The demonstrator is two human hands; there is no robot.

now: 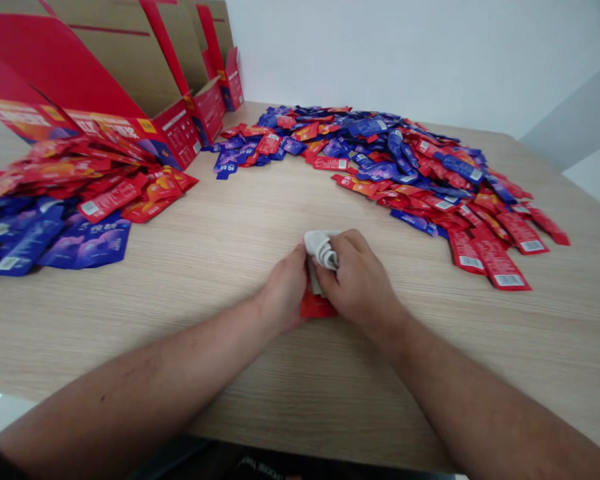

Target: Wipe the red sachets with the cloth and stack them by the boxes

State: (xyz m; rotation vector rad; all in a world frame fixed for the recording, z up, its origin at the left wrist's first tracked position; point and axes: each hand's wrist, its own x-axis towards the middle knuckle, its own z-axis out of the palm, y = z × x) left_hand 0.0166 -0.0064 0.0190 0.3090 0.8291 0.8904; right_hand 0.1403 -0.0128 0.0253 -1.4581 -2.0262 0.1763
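My right hand (pixel 360 277) is closed around a folded white cloth (pixel 323 245) and presses it onto a red packet (pixel 317 307). The packet lies near the middle of the table, mostly covered by the cloth and my hands. At the packet's left edge, my left hand (pixel 286 287) grips it, with the fingertips partly hidden behind the cloth. Closest to my hands on the right is a large mixed heap of red and blue packets (pixel 410 173).
To the left are a pile of red packets (pixel 115 180) and a pile of blue packets (pixel 87 243). Behind them stand open red cardboard boxes (pixel 180 137), brown inside. A white wall (pixel 380 53) rises behind the wooden table (pixel 220 247).
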